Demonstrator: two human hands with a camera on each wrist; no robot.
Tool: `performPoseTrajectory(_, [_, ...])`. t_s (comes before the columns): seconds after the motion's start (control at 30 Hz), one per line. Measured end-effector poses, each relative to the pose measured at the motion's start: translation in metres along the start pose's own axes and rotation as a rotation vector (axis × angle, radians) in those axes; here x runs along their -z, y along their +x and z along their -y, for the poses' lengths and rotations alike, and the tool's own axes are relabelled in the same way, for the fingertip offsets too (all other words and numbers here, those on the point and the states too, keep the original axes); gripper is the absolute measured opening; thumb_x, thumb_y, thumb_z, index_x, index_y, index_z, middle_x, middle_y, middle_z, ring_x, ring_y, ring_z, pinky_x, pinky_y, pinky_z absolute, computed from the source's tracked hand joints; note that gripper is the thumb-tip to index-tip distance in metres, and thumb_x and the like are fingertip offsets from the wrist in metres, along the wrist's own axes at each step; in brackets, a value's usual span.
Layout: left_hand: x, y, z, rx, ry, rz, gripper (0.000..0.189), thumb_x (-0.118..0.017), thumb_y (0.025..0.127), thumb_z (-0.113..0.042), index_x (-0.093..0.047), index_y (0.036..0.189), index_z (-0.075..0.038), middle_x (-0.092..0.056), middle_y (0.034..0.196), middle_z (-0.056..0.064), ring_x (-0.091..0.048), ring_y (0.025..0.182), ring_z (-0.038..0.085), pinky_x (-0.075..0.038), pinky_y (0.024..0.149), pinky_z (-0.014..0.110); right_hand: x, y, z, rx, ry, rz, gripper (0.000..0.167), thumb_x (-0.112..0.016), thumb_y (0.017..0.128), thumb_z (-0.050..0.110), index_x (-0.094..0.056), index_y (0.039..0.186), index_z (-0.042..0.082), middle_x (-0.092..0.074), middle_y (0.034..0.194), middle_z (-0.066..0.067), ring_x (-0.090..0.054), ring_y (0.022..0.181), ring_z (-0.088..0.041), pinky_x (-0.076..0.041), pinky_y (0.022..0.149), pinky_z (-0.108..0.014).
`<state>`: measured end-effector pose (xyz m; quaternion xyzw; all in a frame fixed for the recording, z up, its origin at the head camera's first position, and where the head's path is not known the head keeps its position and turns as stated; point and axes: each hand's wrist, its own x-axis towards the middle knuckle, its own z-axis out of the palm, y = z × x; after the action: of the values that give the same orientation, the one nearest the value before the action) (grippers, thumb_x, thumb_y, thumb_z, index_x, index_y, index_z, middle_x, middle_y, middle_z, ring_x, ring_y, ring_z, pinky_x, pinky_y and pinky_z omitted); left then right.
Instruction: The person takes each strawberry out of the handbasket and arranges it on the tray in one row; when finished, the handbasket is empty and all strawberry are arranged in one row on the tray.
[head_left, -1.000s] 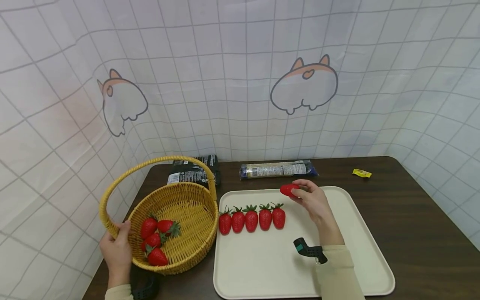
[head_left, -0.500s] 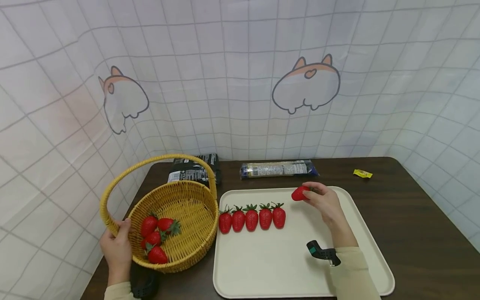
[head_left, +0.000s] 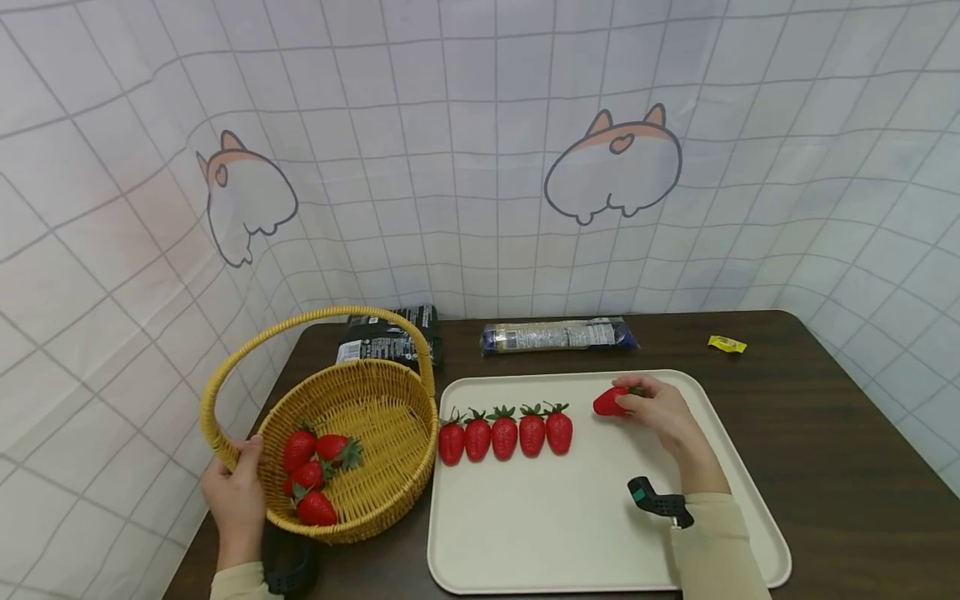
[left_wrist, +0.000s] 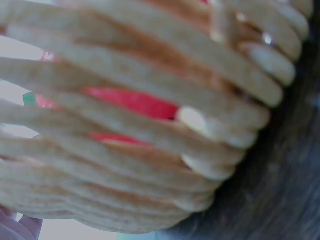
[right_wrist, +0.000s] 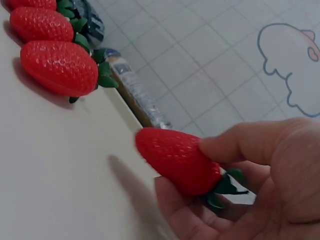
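Observation:
My right hand (head_left: 660, 411) pinches a red strawberry (right_wrist: 177, 157) between thumb and fingers, just above the back right part of the cream tray (head_left: 570, 533). In the right wrist view its green leaves point back toward the palm and its tip faces away. Several strawberries (head_left: 505, 438) stand in a row on the tray's left side, leaves toward the back. My left hand (head_left: 236, 500) grips the yellow wicker basket (head_left: 375, 525) at its left rim, by the foot of the handle. Several more strawberries (head_left: 315, 507) lie in the basket's left part. Woven strands fill the left wrist view.
Behind the basket lies a black package (head_left: 382, 342). A long clear-and-blue packet (head_left: 558, 336) lies behind the tray. A small yellow wrapper (head_left: 727, 344) sits at the back right of the dark table (head_left: 847, 467). A white grid curtain (head_left: 480, 183) hangs behind.
My right hand has moved right with the strawberry and come down closer to the tray. The strawberry's tip has turned slightly downward. My left hand keeps its grip on the basket.

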<state>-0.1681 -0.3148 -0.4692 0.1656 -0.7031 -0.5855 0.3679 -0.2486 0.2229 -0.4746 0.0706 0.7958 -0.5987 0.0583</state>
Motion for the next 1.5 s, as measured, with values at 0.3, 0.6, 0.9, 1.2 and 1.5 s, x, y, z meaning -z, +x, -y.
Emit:
performPoseTrajectory(0.3, [-0.002,0.001,0.0,-0.007,0.015,0.003,0.024,-0.067,0.093,-0.015,-0.06,0.073,-0.003,-0.059,0.06,-0.008,-0.052,0.056,0.009,-0.036,0.05,0.019,-0.003,-0.006,-0.002,-0.003,-0.176,0.131,0.034,-0.06,0.093,0.011,-0.058,0.125,-0.001,-0.058,0.121,-0.023,-0.059,0.097,-0.027,-0.053,0.078,-0.033])
performPoseTrajectory(0.6, [-0.001,0.001,0.001,-0.01,0.024,-0.001,0.024,-0.067,0.093,-0.016,-0.06,0.073,-0.005,-0.059,0.06,-0.007,-0.049,0.056,0.01,-0.035,0.05,0.019,-0.007,-0.004,-0.002,0.004,-0.173,0.144,0.032,-0.061,0.091,0.01,-0.053,0.119,-0.004,-0.059,0.113,-0.021,-0.063,0.082,-0.022,-0.052,0.074,-0.031])
performPoseTrajectory(0.9, [0.0,0.002,0.002,-0.011,0.024,-0.004,0.021,-0.067,0.093,-0.013,-0.061,0.073,-0.008,-0.06,0.059,-0.01,-0.048,0.055,0.008,-0.034,0.051,0.019,-0.013,-0.007,0.002,0.047,-0.27,0.159,0.03,-0.057,0.09,0.009,-0.061,0.117,-0.003,-0.063,0.108,-0.017,-0.061,0.085,-0.023,-0.05,0.073,-0.033])
performPoseTrajectory(1.2, [0.0,0.0,0.002,-0.007,0.036,-0.009,0.023,-0.067,0.093,-0.017,-0.061,0.073,-0.008,-0.06,0.058,-0.012,-0.049,0.054,0.007,-0.034,0.05,0.019,-0.023,-0.006,0.006,0.147,-0.305,0.203,0.032,-0.058,0.087,0.005,-0.062,0.119,0.002,-0.062,0.113,-0.016,-0.054,0.092,-0.026,-0.046,0.071,-0.033])
performPoseTrajectory(1.5, [-0.001,0.0,0.0,-0.016,0.045,-0.004,0.025,-0.066,0.094,-0.017,-0.06,0.074,-0.004,-0.06,0.059,-0.011,-0.047,0.053,0.008,-0.033,0.049,0.02,-0.025,-0.006,0.005,0.181,-0.268,0.201,0.034,-0.065,0.088,0.006,-0.06,0.122,0.0,-0.061,0.119,-0.019,-0.06,0.092,-0.025,-0.047,0.073,-0.033])
